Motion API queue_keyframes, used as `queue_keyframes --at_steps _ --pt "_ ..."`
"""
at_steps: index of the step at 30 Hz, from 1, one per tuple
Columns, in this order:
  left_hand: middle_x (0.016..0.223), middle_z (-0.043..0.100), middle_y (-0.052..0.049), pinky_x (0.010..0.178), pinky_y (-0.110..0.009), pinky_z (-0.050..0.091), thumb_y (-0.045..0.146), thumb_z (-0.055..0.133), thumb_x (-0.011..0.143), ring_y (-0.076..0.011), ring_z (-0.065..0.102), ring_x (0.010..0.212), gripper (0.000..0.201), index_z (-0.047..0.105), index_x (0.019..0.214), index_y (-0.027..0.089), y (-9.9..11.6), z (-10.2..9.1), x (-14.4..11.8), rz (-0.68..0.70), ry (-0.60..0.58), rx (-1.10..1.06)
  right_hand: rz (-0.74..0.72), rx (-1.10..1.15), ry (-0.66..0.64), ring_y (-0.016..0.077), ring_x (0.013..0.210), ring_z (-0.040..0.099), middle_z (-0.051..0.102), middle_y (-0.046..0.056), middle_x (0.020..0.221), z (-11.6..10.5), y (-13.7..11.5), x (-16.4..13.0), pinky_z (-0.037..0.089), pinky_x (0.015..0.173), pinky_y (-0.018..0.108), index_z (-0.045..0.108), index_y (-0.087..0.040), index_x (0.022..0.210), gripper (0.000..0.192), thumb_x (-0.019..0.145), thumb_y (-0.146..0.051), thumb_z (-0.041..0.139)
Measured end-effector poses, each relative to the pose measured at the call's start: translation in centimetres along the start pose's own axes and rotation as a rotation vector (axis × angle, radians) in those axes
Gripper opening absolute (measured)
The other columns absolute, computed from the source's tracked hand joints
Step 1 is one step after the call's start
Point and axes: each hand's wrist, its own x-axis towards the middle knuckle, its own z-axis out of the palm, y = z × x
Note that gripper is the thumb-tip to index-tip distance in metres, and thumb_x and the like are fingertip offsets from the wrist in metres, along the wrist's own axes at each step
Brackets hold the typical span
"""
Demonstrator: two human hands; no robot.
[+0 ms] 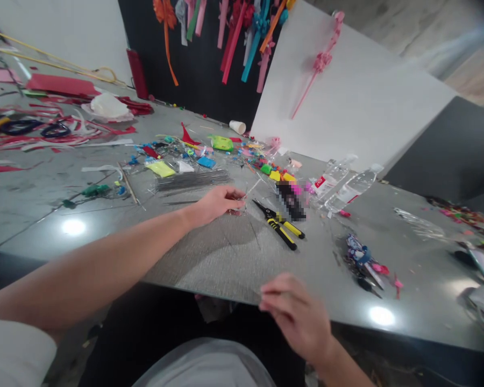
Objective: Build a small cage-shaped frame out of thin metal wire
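My left hand [218, 203] reaches out over the grey table [234, 263], its fingertips pinched around a thin wire or small clear piece that is too fine to identify. Just right of it lie yellow-and-black pliers [280, 223]. A bundle of thin grey wires [191, 180] lies just beyond the hand. My right hand [296, 314] hovers at the table's near edge, blurred, fingers loosely together, with nothing clearly visible in it.
Colourful clips and scraps [226, 150] litter the table's middle. Two plastic bottles [344, 185] lie on their sides at right. A white board [347, 102] leans at the back, ribbon flowers [234, 32] hang on the dark wall. Red strips [56, 129] cover the far left.
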Motion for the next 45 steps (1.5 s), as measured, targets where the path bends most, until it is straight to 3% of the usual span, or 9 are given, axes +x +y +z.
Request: queue_keyframes --at_steps 2,4,6,12,19,28,31,37,45 --pt "0.084 0.067 -0.002 0.069 -0.029 0.056 0.019 0.079 0.081 -0.0117 0.067 0.069 0.018 0.073 0.097 0.016 0.1 0.1 -0.1 -0.006 0.008 0.093 0.213 0.076 0.147 0.0213 0.087 0.074 0.078 0.005 0.098 -1.1 0.9 2.0 0.062 0.072 0.036 0.075 -0.028 0.1 0.017 0.094 -0.014 0.067" --pt "0.083 0.068 -0.002 0.063 -0.026 0.052 0.019 0.079 0.081 -0.0117 0.067 0.067 0.016 0.072 0.096 0.016 0.2 0.1 -0.2 -0.017 0.025 0.145 0.407 0.153 0.259 0.0181 0.071 0.071 0.078 0.005 0.088 -2.0 2.2 4.4 0.06 0.063 0.033 0.075 -0.026 0.098 0.007 0.096 -0.024 0.069" --pt "0.08 0.069 -0.003 0.058 -0.025 0.048 0.019 0.079 0.08 -0.0119 0.067 0.065 0.016 0.071 0.094 0.017 0.2 0.0 -0.2 -0.027 0.037 0.182 0.482 0.243 0.288 0.016 0.063 0.067 0.076 0.004 0.08 -2.4 3.7 7.2 0.058 0.059 0.031 0.073 -0.023 0.094 0.011 0.094 -0.034 0.072" --pt "0.072 0.073 -0.005 0.056 -0.027 0.045 0.023 0.078 0.078 -0.0153 0.066 0.062 0.013 0.07 0.086 0.017 -0.4 -0.5 0.2 -0.028 0.025 0.39 0.526 0.351 0.131 0.0097 0.053 0.058 0.066 -0.001 0.068 -0.3 8.9 14.0 0.047 0.048 0.023 0.065 -0.02 0.084 0.027 0.093 -0.045 0.07" --pt "0.082 0.077 -0.007 0.069 -0.033 0.046 0.034 0.076 0.077 -0.0225 0.068 0.076 0.015 0.076 0.086 0.02 -0.3 -0.3 -0.1 0.166 0.069 0.871 0.64 0.345 0.135 0.0107 0.051 0.058 0.063 -0.002 0.065 3.5 13.7 12.2 0.046 0.048 0.023 0.062 -0.02 0.084 0.037 0.088 -0.056 0.068" --pt "0.077 0.073 -0.006 0.066 -0.032 0.04 0.041 0.078 0.079 -0.0218 0.062 0.071 0.016 0.078 0.081 0.025 -1.0 -0.6 -0.5 0.368 0.08 0.931 0.686 0.444 0.219 0.0129 0.055 0.063 0.065 -0.001 0.067 3.1 13.4 12.1 0.05 0.049 0.025 0.062 -0.02 0.084 0.037 0.084 -0.055 0.072" --pt "0.09 0.076 -0.007 0.074 -0.033 0.044 0.039 0.073 0.084 -0.0221 0.065 0.082 0.017 0.079 0.091 0.024 0.0 0.3 -0.8 0.389 0.03 0.894 0.67 0.48 0.216 0.0129 0.054 0.063 0.065 -0.001 0.066 3.3 13.0 12.4 0.05 0.051 0.026 0.061 -0.019 0.083 0.036 0.084 -0.053 0.073" --pt "0.076 0.072 -0.002 0.062 -0.028 0.044 0.025 0.07 0.079 -0.0149 0.062 0.067 0.009 0.074 0.086 0.021 0.7 2.1 -1.4 -0.035 -0.207 0.389 0.539 0.429 0.206 0.0132 0.062 0.062 0.068 0.001 0.071 3.5 12.2 12.4 0.05 0.059 0.027 0.065 -0.02 0.084 0.03 0.088 -0.049 0.073" --pt "0.076 0.065 0.0 0.066 -0.025 0.046 0.017 0.077 0.076 -0.0106 0.061 0.069 0.008 0.071 0.082 0.019 0.7 2.3 -1.9 -0.232 -0.21 -0.032 0.529 0.494 0.272 0.0115 0.057 0.052 0.06 -0.003 0.066 4.0 12.4 12.8 0.045 0.058 0.027 0.065 -0.021 0.08 0.034 0.083 -0.053 0.076"
